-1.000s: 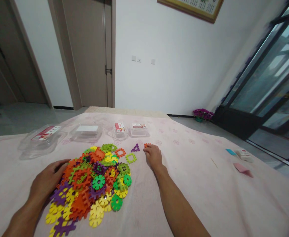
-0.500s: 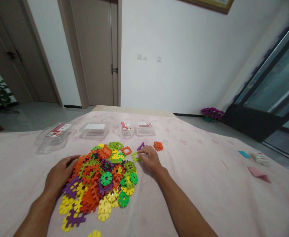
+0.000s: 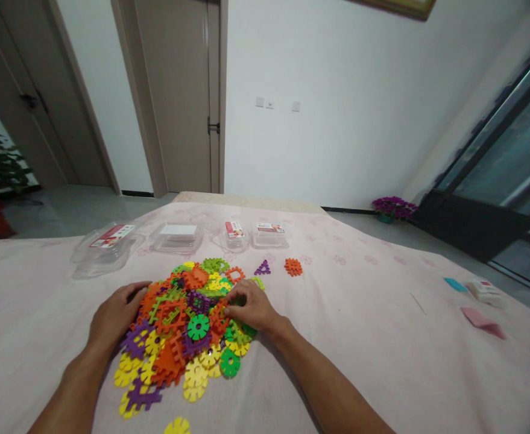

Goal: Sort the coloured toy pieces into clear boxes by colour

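Note:
A heap of flat plastic building pieces [image 3: 183, 325], orange, yellow, green and purple, lies on the pink cloth [image 3: 359, 337]. My left hand [image 3: 115, 313] rests flat against the heap's left edge with its fingers stretched out. My right hand [image 3: 251, 307] is on the heap's right side, fingers curled onto the green and orange pieces; whether it grips one is hidden. A purple triangle piece [image 3: 262, 268] and an orange round piece [image 3: 293, 267] lie apart, beyond my right hand. One yellow piece [image 3: 177, 427] sits alone near the bottom edge.
Several clear plastic boxes [image 3: 176, 237] stand in a row at the far side of the cloth, some with red labels. At the right lie a blue item [image 3: 455, 284], a small white box [image 3: 485, 290] and a pink item [image 3: 479, 318]. Doors and a glass sliding door surround the surface.
My right hand left the orange round piece at the far side and drew back left onto the heap. My left hand stayed at the heap's left edge. The view shifted slightly.

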A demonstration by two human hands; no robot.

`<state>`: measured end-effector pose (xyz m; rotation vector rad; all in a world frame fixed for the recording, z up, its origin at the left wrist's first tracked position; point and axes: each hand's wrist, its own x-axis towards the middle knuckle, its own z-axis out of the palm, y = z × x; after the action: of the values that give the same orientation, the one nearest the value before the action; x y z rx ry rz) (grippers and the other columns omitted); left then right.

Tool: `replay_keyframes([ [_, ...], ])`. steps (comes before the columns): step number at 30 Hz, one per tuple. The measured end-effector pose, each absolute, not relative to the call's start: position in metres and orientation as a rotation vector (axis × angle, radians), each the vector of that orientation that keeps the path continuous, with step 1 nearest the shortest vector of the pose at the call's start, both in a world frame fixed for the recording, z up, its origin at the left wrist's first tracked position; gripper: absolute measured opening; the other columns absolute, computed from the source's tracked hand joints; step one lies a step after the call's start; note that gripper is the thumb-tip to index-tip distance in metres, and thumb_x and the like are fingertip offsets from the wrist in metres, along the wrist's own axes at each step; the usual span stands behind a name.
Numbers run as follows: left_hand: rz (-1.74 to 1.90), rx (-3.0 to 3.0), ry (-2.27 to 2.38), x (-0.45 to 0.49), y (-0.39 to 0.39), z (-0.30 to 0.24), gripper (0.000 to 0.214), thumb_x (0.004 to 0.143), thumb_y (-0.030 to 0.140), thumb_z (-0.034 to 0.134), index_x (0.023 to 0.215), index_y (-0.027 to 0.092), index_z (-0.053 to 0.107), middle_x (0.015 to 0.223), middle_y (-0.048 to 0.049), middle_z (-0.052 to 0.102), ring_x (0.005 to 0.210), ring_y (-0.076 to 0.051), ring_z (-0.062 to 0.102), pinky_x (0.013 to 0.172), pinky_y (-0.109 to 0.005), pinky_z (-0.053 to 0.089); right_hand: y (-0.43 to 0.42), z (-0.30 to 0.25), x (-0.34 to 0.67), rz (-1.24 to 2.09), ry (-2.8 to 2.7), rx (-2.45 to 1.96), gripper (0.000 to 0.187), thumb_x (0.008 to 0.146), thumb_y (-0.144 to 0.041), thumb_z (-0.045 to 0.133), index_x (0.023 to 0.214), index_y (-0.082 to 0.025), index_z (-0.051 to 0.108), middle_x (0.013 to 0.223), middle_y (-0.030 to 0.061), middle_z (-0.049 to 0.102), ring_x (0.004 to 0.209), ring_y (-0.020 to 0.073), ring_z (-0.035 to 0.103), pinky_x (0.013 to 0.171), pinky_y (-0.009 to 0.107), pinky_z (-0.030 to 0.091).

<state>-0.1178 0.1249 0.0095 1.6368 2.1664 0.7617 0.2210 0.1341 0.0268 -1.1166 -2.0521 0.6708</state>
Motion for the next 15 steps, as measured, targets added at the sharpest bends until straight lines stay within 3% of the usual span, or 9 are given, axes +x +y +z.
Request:
replay_keyframes([
  [8,0.731,1.641,2.193,-0.119,0.125,0.009,0.050,0.095,0.056,0.036,0.122,0.028,0.067,0.131,-0.0058,0.066,0.115,-0.028,0.061,0.090,-0.036,0.045,0.141,0.023,0.231,1.368,-1.494,-0.893,0.031,0.064,-0.042,0.083,0.077,-0.019,0.068,0.068,-0.0016,0.065,0.058,0.0118,0.054,0.058,0.025,0.042],
  [15,0.719,1.646,2.223,-0.120,0.126,0.009,0.050,0.095,0.056,0.038,0.122,0.028,0.068,0.129,-0.0038,0.068,0.113,-0.026,0.064,0.083,-0.032,0.047,0.178,0.012,0.276,0.887,-1.050,-1.152,0.032,0.069,-0.043,0.075,0.087,-0.017,0.068,0.065,-0.0007,0.065,0.053,0.0116,0.053,0.049,0.023,0.041],
])
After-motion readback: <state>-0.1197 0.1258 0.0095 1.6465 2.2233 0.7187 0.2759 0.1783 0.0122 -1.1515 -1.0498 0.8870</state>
